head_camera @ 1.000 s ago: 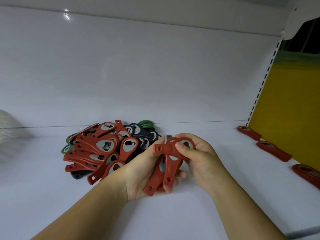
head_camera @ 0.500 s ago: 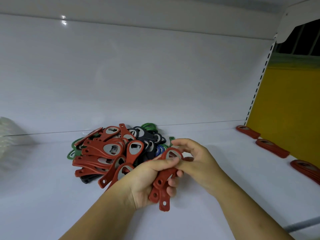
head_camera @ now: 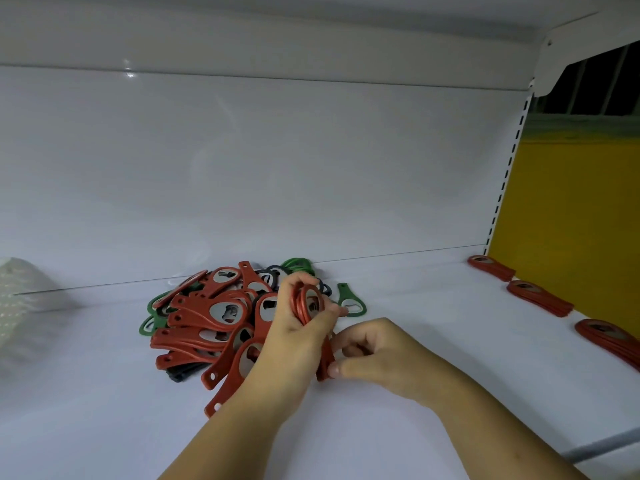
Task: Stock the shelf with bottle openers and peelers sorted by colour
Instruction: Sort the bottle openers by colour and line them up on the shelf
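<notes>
Two hands hold one bundle of red bottle openers [head_camera: 309,305] over the white shelf [head_camera: 433,296].

Nearest the camera, the right hand [head_camera: 377,355] has its fingers curled and pinches the bundle's lower handle ends between thumb and fingertips. The left hand [head_camera: 294,344] wraps around the round head ends and grips the bundle on edge, nearly upright. Just behind and to the left of that hand lies a mixed pile [head_camera: 211,320] on the shelf, mostly red, with green and dark pieces underneath. A single green opener [head_camera: 350,302] lies just right of the pile. Three low red stacks [head_camera: 538,297] sit in a row along the shelf's right side, well apart from the pile, beside a yellow panel [head_camera: 571,220]. At far left is a blurred pale shape [head_camera: 20,306], possibly a plastic bag.
</notes>
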Tool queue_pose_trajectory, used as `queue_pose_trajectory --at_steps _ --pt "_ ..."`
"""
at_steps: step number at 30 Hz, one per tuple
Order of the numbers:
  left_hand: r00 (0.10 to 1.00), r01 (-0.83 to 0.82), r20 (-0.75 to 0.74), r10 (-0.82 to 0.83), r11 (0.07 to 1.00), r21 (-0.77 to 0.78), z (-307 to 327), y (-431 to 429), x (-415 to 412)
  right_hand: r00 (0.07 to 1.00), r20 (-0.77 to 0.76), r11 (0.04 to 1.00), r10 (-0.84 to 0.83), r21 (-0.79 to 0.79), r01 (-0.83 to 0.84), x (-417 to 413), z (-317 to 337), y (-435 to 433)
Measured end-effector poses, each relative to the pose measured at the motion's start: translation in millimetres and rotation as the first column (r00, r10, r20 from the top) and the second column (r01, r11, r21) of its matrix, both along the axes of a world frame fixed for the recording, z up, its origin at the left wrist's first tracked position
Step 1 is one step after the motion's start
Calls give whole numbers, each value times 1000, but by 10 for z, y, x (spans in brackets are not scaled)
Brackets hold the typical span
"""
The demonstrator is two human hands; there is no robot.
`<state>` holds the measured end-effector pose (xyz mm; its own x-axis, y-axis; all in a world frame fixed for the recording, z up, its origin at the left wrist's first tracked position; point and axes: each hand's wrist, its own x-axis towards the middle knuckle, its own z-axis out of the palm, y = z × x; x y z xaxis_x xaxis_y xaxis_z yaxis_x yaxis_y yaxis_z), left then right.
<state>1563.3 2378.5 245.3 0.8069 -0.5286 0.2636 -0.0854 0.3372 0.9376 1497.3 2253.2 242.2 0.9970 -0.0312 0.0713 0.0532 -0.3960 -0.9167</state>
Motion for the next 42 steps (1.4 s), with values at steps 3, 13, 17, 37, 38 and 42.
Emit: queue_pose_trajectory --at_steps 3,13,17,37,38,42 --pt "982 -51 187 32 994 97 -12 -3 -25 999 -11 999 41 8 -41 -34 28 15" --pt "904 57 394 -169 959 279 -89 -5 -75 1000 13 1000 1 28 -2 29 -87 -26" --pt "900 136 363 -240 948 288 -69 39 -53 997 -60 999 46 19 -45 8 -3 -106" --pt "893 144 380 -239 955 260 -127 -73 -241 992 -64 972 -110 -218 94 -430 -160 -374" --pt "908 175 338 -250 956 237 -111 -67 -235 992 -67 974 -105 -209 89 -441 -137 -384" --pt "934 246 232 -272 960 134 -64 -68 -239 989 -96 979 -109 -181 90 -477 -60 -408"
